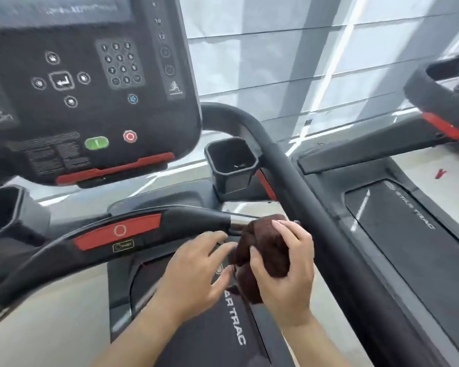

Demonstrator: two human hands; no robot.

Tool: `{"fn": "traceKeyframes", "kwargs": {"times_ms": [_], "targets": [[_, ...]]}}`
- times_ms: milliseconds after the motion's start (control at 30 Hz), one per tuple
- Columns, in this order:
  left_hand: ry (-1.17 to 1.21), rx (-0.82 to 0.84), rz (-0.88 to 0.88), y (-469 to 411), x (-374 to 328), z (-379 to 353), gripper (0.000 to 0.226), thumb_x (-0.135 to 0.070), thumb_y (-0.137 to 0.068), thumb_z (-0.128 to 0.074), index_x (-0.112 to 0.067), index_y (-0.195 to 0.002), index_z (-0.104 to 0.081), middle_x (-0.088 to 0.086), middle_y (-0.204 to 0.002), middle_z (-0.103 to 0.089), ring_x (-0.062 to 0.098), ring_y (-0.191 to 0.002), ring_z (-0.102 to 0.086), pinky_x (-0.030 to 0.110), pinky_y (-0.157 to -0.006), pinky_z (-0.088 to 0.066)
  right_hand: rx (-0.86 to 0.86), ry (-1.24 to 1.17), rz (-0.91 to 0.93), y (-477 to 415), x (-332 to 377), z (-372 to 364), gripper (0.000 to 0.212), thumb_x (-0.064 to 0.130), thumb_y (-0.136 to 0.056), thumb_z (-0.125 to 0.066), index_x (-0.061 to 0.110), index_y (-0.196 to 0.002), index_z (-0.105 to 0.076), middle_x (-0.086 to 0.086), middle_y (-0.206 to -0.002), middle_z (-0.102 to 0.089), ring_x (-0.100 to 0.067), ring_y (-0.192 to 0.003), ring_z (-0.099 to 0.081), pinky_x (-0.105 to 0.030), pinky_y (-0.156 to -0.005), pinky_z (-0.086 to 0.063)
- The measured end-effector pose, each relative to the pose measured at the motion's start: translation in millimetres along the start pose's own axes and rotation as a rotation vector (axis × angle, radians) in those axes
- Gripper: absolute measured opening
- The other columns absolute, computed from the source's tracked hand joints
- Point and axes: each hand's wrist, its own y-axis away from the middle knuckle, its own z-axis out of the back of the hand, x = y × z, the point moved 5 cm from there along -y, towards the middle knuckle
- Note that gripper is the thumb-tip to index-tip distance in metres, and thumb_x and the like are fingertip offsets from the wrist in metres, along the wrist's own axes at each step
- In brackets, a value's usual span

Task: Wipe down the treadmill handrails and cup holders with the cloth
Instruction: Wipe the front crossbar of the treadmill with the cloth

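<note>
A dark brown cloth (265, 250) is bunched at the right end of the front handlebar (186, 221), which carries a red panel. My right hand (289, 263) grips the cloth, fingers curled over its top. My left hand (196, 263) is just left of it, fingers spread and relaxed, with the fingertips touching the cloth's edge. The black right handrail (284, 168) runs diagonally behind the cloth. The right cup holder (231, 165) stands above, beside that rail. The left cup holder (3, 210) is at the left edge.
The console (90, 83) with keypad, green and red buttons fills the upper left. The treadmill belt (223, 327) lies below my arms. A second treadmill (398, 213) stands to the right. Large windows are behind.
</note>
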Motion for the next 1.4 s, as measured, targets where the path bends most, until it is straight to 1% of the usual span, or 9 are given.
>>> {"fn": "traceKeyframes", "kwargs": {"times_ms": [133, 333, 467, 600, 767, 1000, 1167, 1267, 1400], "targets": [[0.006, -0.069, -0.025, -20.2, -1.7, 43.5, 0.036, -0.033, -0.084, -0.052, -0.021, -0.116, -0.06, 0.0, -0.118, -0.06, 0.017, -0.112, -0.054, 0.031, -0.092, -0.047, 0.033, 0.047, -0.025, -48.6, -0.2, -8.2, 0.044, 0.027, -0.081, -0.068, 0.013, -0.121, -0.056, -0.005, -0.119, -0.055, -0.02, -0.113, -0.051, -0.028, -0.101, -0.035], [-0.167, -0.003, 0.168, -47.5, 47.9, 46.6, 0.041, -0.039, -0.086, -0.037, -0.018, -0.11, -0.064, 0.003, -0.114, -0.063, 0.023, -0.108, -0.058, 0.04, -0.091, -0.045, 0.436, 0.151, -0.118, -45.4, -53.1, -40.5, 0.05, 0.04, -0.075, -0.064, 0.015, -0.118, -0.061, -0.004, -0.114, -0.059, -0.026, -0.105, -0.056, -0.046, -0.091, -0.045], [-0.243, -0.023, 0.23, -46.2, 61.0, 35.2, 0.034, -0.04, -0.086, -0.036, -0.021, -0.095, -0.064, -0.006, -0.09, -0.066, 0.02, -0.08, -0.061, 0.036, -0.071, -0.043, 0.346, 0.207, -0.179, -42.0, -76.6, -23.3, 0.047, 0.043, -0.074, -0.063, 0.02, -0.115, -0.059, 0.0, -0.111, -0.059, -0.023, -0.097, -0.055, -0.046, -0.084, -0.049], [-0.278, -0.022, 0.243, -46.2, 60.2, 32.1, 0.033, -0.039, -0.086, -0.036, -0.022, -0.094, -0.063, -0.005, -0.083, -0.065, 0.022, -0.07, -0.058, 0.036, -0.065, -0.042, 0.357, 0.192, -0.151, -40.2, -51.4, -42.5, 0.047, 0.043, -0.074, -0.062, 0.024, -0.116, -0.057, 0.001, -0.11, -0.059, -0.024, -0.096, -0.057, -0.043, -0.084, -0.047], [-0.282, -0.022, 0.256, -46.1, 60.7, 32.6, 0.034, -0.039, -0.085, -0.037, -0.021, -0.094, -0.065, -0.005, -0.082, -0.065, 0.022, -0.069, -0.058, 0.035, -0.065, -0.042, 0.479, 0.147, -0.057, -50.0, -47.4, -47.6, 0.051, 0.043, -0.074, -0.065, 0.025, -0.121, -0.054, 0.002, -0.111, -0.058, -0.021, -0.098, -0.056, -0.04, -0.084, -0.048], [-0.271, -0.05, 0.277, -46.1, 59.4, 34.3, 0.031, -0.039, -0.084, -0.039, -0.023, -0.092, -0.064, -0.006, -0.08, -0.063, 0.021, -0.068, -0.056, 0.034, -0.066, -0.041, 0.374, 0.221, -0.198, -37.9, -54.4, -39.1, 0.049, 0.046, -0.073, -0.058, 0.027, -0.118, -0.052, 0.001, -0.111, -0.057, -0.026, -0.095, -0.056, -0.043, -0.08, -0.046], [-0.237, 0.012, 0.282, -46.0, 59.6, 39.3, 0.038, -0.046, -0.086, -0.033, -0.026, -0.098, -0.063, -0.007, -0.088, -0.065, 0.02, -0.078, -0.06, 0.035, -0.072, -0.041, 0.482, 0.124, -0.063, -43.1, -16.1, -66.0, 0.053, 0.046, -0.075, -0.061, 0.03, -0.124, -0.048, 0.004, -0.119, -0.055, -0.021, -0.107, -0.053, -0.041, -0.088, -0.044], [-0.233, -0.015, 0.358, -31.7, 73.2, 49.9, 0.045, -0.049, -0.087, -0.028, -0.026, -0.104, -0.062, -0.008, -0.098, -0.066, 0.018, -0.09, -0.061, 0.037, -0.081, -0.042, 0.473, 0.044, -0.083, -50.9, -17.5, -64.8, 0.055, 0.042, -0.074, -0.065, 0.028, -0.126, -0.051, 0.005, -0.118, -0.056, -0.021, -0.106, -0.055, -0.043, -0.089, -0.048], [-0.257, -0.087, 0.485, 10.4, 114.0, 73.0, 0.049, -0.049, -0.085, -0.026, -0.023, -0.103, -0.063, -0.004, -0.097, -0.066, 0.022, -0.087, -0.062, 0.039, -0.079, -0.044, 0.417, 0.077, -0.061, -45.7, 7.8, -81.4, 0.051, 0.038, -0.073, -0.067, 0.024, -0.121, -0.057, -0.001, -0.113, -0.059, -0.025, -0.102, -0.057, -0.045, -0.085, -0.05]]}}
